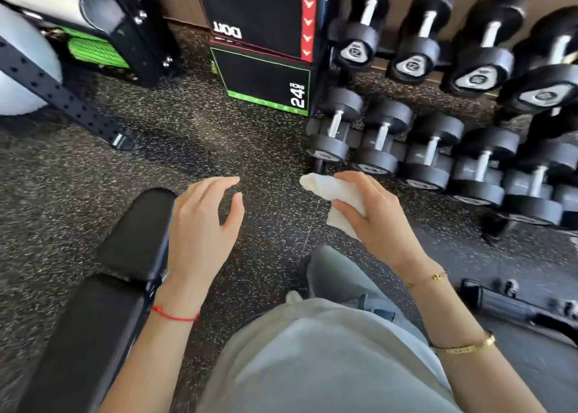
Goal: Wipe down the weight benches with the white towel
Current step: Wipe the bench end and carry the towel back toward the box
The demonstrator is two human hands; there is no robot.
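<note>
A black padded weight bench [103,303] runs from the bottom left up to the middle, its seat pad ending near my left hand. My left hand [203,221] hovers just right of the bench's end, fingers spread and holding nothing. My right hand [369,215] is to the right over the floor, closed around a crumpled white towel [328,193] that sticks out to the left and below the fingers. The towel is not touching the bench.
A dumbbell rack [438,115] with several black dumbbells fills the right side. Stacked black plyo boxes [266,52] stand at top centre. A perforated black rack beam [56,90] slants at the left. Speckled rubber floor [187,143] lies between. Another black frame [516,306] sits low right.
</note>
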